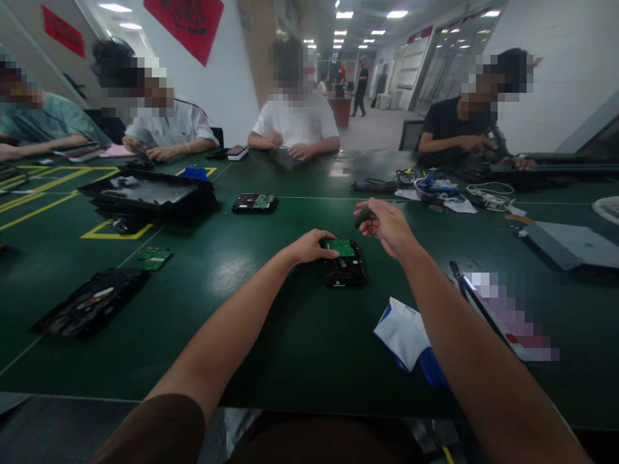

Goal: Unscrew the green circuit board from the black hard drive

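Observation:
A black hard drive (344, 272) with a green circuit board on its upper face lies on the table in front of me. My left hand (314, 246) grips its left side, the thumb resting over the board. Above the drive's far right corner, my right hand (384, 225) is closed around the dark handle of a screwdriver (363, 217). The thin shaft points down towards the drive; whether its tip touches anything I cannot make out. A white and blue glove (403, 332) lies under my right forearm.
Another hard drive (255, 202) lies farther back. At left are a black tray (149, 193), a loose green circuit board (155, 258) and a dark drive casing (94, 303). Cables (440, 187) and a grey metal box (573, 243) sit at right. Several people sit across the green table (290, 361).

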Motion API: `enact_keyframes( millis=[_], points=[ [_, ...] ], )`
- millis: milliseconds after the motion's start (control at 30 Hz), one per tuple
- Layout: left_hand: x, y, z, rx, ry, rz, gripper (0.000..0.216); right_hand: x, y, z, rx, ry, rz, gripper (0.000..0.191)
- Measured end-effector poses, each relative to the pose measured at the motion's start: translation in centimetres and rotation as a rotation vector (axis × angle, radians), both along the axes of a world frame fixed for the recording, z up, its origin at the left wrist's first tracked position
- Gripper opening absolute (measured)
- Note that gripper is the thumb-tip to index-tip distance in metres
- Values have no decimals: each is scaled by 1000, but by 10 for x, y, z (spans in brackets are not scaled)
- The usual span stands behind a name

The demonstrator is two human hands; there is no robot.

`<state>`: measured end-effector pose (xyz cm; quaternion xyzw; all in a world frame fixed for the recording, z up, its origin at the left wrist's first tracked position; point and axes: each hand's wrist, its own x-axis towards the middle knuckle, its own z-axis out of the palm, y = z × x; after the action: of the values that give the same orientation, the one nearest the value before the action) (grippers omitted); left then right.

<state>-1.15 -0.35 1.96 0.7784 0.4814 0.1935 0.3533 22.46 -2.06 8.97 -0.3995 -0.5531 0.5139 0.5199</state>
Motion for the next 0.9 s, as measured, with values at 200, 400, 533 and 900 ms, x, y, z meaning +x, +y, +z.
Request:
enact_keyframes(
  millis=[200,400,533,900],
  points=[
    [-1,2,-5,10,-26,3,74,-1,7,-4,53,-26,-34,24],
    [-1,3,-5,19,1,14,72,0,7,-3,98,-126,-245,20],
    [0,1,-1,-10,10,55,71,0,3,-1,92,-115,-216,19],
    [0,2,-3,26,8,4,73,-5,5,-8,130,-71,-113,32]
  ],
)
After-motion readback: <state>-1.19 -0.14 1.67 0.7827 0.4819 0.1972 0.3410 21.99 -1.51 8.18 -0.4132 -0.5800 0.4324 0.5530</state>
